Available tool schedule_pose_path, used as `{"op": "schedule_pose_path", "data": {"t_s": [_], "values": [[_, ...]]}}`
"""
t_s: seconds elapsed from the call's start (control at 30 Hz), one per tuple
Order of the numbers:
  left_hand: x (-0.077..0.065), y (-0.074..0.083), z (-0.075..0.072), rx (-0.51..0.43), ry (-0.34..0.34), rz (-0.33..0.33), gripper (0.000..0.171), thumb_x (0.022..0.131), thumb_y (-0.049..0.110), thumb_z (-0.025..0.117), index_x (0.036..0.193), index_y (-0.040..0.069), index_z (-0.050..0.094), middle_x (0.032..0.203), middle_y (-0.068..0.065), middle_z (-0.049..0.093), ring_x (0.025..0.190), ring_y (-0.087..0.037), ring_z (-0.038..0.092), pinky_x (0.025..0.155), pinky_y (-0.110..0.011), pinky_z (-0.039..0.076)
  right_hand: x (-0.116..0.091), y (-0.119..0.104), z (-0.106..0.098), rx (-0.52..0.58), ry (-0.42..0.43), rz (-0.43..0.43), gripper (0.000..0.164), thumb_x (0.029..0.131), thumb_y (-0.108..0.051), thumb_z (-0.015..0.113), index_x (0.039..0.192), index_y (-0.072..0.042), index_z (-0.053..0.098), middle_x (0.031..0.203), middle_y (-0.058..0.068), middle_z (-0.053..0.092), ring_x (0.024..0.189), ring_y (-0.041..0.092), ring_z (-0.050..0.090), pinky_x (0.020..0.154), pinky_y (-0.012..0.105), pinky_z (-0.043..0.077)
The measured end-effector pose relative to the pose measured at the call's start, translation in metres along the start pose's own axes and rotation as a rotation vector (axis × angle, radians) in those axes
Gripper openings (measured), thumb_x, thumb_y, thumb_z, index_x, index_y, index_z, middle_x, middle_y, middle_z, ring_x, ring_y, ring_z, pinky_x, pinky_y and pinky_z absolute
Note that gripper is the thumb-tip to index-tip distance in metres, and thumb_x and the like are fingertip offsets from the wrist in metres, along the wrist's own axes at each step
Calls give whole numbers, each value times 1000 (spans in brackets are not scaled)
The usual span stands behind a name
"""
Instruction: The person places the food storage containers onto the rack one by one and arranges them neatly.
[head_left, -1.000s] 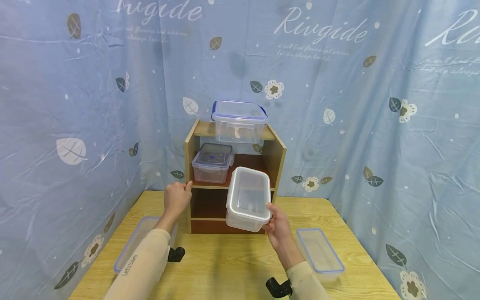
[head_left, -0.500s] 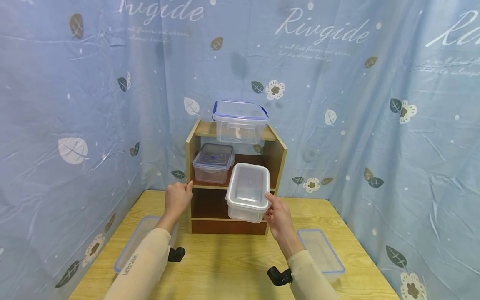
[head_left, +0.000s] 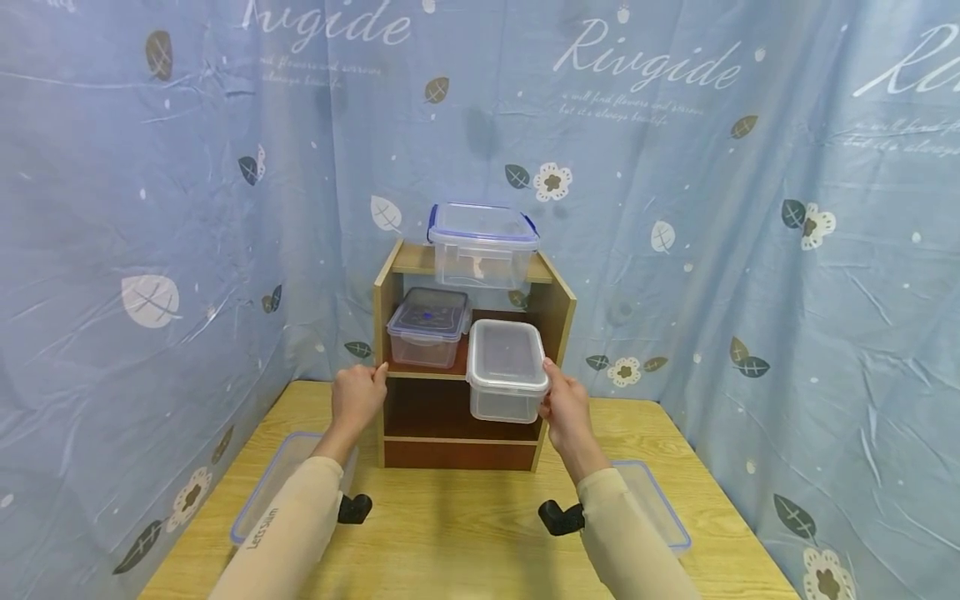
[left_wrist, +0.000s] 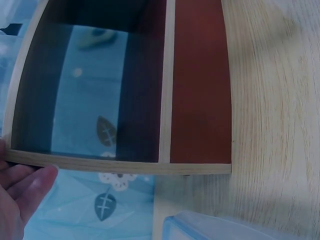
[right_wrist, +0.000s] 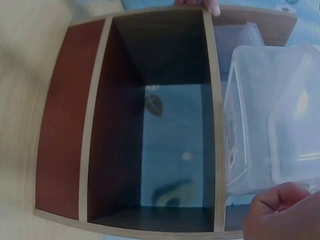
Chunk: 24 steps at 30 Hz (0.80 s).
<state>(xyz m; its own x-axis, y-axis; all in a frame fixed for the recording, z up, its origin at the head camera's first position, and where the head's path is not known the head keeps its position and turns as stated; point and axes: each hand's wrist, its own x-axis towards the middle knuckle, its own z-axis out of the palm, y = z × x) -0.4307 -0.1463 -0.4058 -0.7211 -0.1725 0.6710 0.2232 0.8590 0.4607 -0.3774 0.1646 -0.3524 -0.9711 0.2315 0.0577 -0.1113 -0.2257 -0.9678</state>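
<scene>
My right hand grips a clear food container with a white-rimmed lid by its right side. The container overlaps the right half of the shelf's middle level in the head view. In the right wrist view, the container is beside the shelf board's front edge, the right hand at its lower side. My left hand holds the front edge of the small wooden shelf on its left panel; in the left wrist view, the fingers wrap that edge. A blue-lidded container sits on the middle level's left.
Atop the shelf stands a larger clear box with blue clips. A blue-rimmed container lies on the table left, partly behind my left forearm; another is at right, partly behind my right sleeve. A blue printed curtain encloses the table.
My right hand has raised the white-rimmed container, moved it slightly right and levelled it in front of the shelf's middle level. The left hand keeps its hold on the panel.
</scene>
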Motion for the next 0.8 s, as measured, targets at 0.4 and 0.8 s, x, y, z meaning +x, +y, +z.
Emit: {"op": "schedule_pose_path", "data": {"t_s": [0.4, 0.8], "values": [[1, 0, 1, 7, -22, -23, 57, 96, 28, 57, 42, 12, 46, 44, -5, 49, 45, -22, 45, 48, -37, 42, 4, 1, -4, 88, -40, -53, 51, 91, -31, 68, 124, -10, 35, 99, 0, 46, 71, 5, 46, 56, 17, 40], [1, 1, -1, -5, -30, -24, 57, 96, 27, 57, 43, 12, 44, 43, -4, 47, 44, -21, 43, 46, -34, 37, -24, 33, 15, -488, 56, -814, 20, 89, -18, 71, 77, -6, 59, 62, 2, 58, 52, 4, 52, 48, 20, 42]]}}
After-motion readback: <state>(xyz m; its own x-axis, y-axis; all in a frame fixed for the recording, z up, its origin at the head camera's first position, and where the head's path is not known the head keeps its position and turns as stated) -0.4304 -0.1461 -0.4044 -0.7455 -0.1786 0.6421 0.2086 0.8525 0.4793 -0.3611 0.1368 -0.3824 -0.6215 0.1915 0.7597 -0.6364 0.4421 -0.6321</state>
